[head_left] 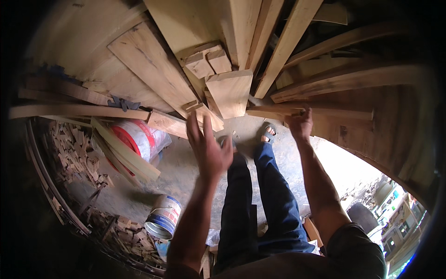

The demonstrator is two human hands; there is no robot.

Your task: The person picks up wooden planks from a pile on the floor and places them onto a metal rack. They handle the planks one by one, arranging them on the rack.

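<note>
My left hand (211, 153) is raised with its fingers apart, somewhat smeared by motion. It holds nothing that I can see, and its fingertips overlap the end of a long wooden board (148, 65). Beside it a short wide wood block (229, 93) sits at the board ends, with smaller wood pieces (209, 60) behind it. My right hand (301, 125) is closed, its fingers curled just before the edge of a wooden plank (334, 111). Whether it grips anything there is hidden.
Long wooden beams (290, 42) fan out ahead. At the left lie a red and white sack (139, 137), thin wood strips (125, 156) and a heap of offcuts (76, 153). A white and blue bucket (165, 214) lies tipped on the floor (190, 181). A large curved wooden panel (395, 125) stands right.
</note>
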